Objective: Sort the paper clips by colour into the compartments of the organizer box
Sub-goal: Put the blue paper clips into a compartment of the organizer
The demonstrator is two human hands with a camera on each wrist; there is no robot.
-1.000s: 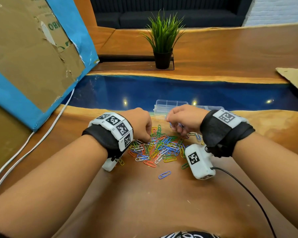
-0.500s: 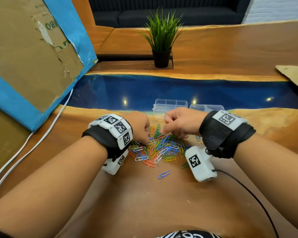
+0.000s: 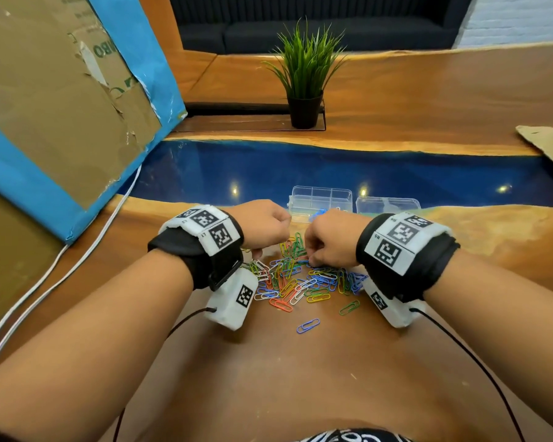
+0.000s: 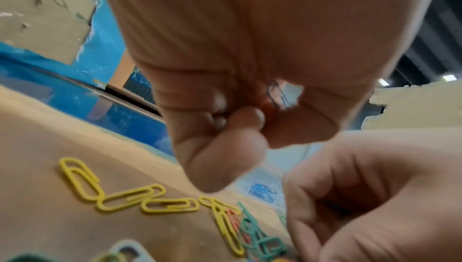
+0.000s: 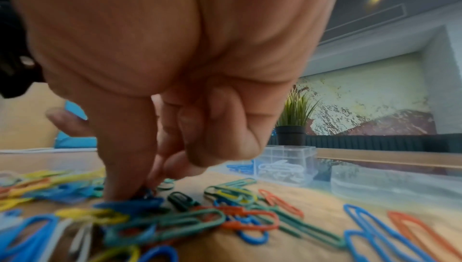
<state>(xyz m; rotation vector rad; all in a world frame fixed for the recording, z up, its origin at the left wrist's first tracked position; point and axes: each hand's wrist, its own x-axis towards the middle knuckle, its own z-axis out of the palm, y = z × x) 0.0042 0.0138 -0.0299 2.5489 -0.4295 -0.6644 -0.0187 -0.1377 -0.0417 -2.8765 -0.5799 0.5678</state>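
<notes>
A pile of coloured paper clips (image 3: pixel 300 279) lies on the wooden table between my hands. Behind it stands the clear organizer box (image 3: pixel 320 199), with blue clips (image 5: pixel 240 167) in one compartment and white clips (image 5: pixel 280 167) in the one beside it. My right hand (image 3: pixel 313 260) reaches down into the pile, and its thumb and forefinger (image 5: pixel 140 189) pinch a blue clip (image 5: pixel 130 205). My left hand (image 3: pixel 270 240) hovers over the pile's left edge as a curled fist (image 4: pixel 240 120). A thin clip wire (image 4: pixel 275 96) shows inside that fist.
The box's clear lid (image 3: pixel 387 205) lies to the right of the box. A potted plant (image 3: pixel 304 74) stands far back, and a cardboard panel with blue edging (image 3: pixel 61 106) leans at the left. White cables (image 3: pixel 45 282) run along the left. Single blue (image 3: pixel 307 325) and green (image 3: pixel 348 307) clips lie nearer me.
My right hand has come back from the box and dropped its fingertips into the pile. My left hand has stayed curled over the pile's left edge.
</notes>
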